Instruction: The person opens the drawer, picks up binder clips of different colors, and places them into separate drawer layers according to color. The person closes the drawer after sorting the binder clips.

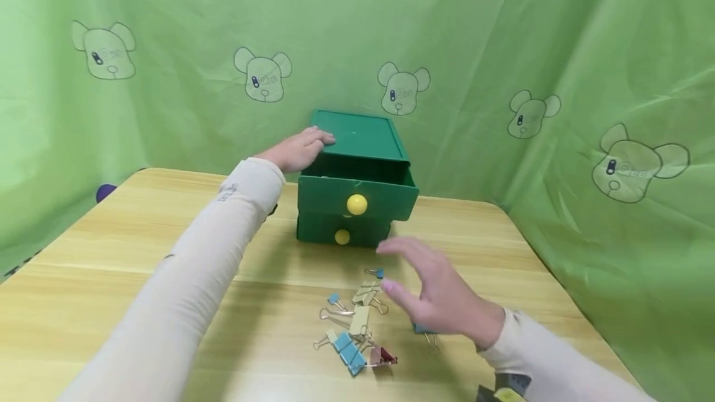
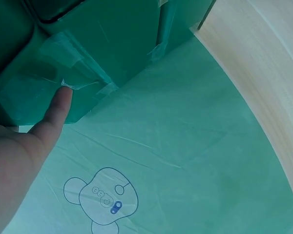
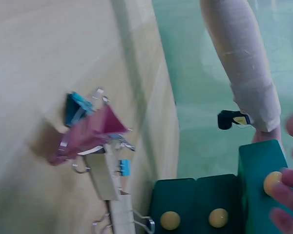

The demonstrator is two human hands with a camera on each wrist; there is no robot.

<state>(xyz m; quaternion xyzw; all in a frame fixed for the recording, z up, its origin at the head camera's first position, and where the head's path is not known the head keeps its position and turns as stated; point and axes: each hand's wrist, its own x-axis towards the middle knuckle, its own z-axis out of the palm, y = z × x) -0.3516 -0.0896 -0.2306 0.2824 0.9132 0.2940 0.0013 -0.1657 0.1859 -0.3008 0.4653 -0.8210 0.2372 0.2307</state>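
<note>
A green drawer box (image 1: pixel 357 132) stands at the back of the table, its top drawer (image 1: pixel 329 194) pulled out by a yellow knob's (image 1: pixel 357 205) side. My left hand (image 1: pixel 296 151) rests on the box's left top edge; its thumb touches the taped side wall (image 2: pixel 88 73) in the left wrist view. Loosely spread, the fingers of my right hand (image 1: pixel 438 290) hold nothing above the table, in front of the box. Binder clips lie near it: a blue one (image 1: pixel 350 353), a dark red one (image 1: pixel 382 355), cream ones (image 1: pixel 360 320) and small blue ones (image 1: pixel 333 298). Another blue clip (image 1: pixel 423 329) is partly hidden behind that hand.
Two closed drawers sit below the pulled-out one; the lowest has a yellow knob (image 1: pixel 342 237). The light wooden table (image 1: pixel 139 253) reaches to a green curtain (image 1: pixel 335 11) printed with bear heads, which hangs behind and at the sides.
</note>
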